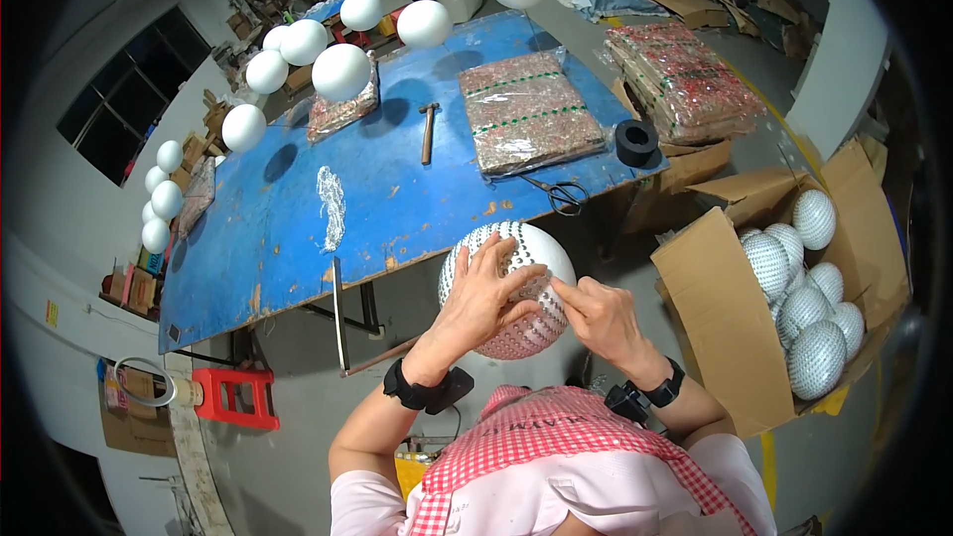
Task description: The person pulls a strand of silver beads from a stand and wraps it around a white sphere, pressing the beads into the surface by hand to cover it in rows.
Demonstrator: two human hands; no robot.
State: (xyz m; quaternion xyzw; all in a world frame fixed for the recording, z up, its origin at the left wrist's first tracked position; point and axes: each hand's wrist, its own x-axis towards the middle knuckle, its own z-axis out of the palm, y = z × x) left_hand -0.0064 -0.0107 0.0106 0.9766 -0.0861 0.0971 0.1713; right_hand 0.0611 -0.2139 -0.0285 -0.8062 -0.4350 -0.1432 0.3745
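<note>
A large white ball (551,250), its surface mostly wrapped in rows of small silvery beads, is just in front of the table's near edge. One patch at its upper right is smooth and bare. My left hand (475,296) lies across the ball's beaded face, fingers spread and stretched out. On the ball's right side my right hand (604,322) is closed, its fingers curled and the index fingertip touching the ball near the border of the beads. Whatever those fingers pinch, if anything, is too small to make out.
On the blue table (397,208) lie a hammer (428,134), scissors (562,197), black tape (635,142), a silvery bead bundle (331,208) and wrapped packs (526,109). Several white balls (340,72) stand above it. A cardboard box (730,323) of beaded balls is right; a red stool (236,399) left.
</note>
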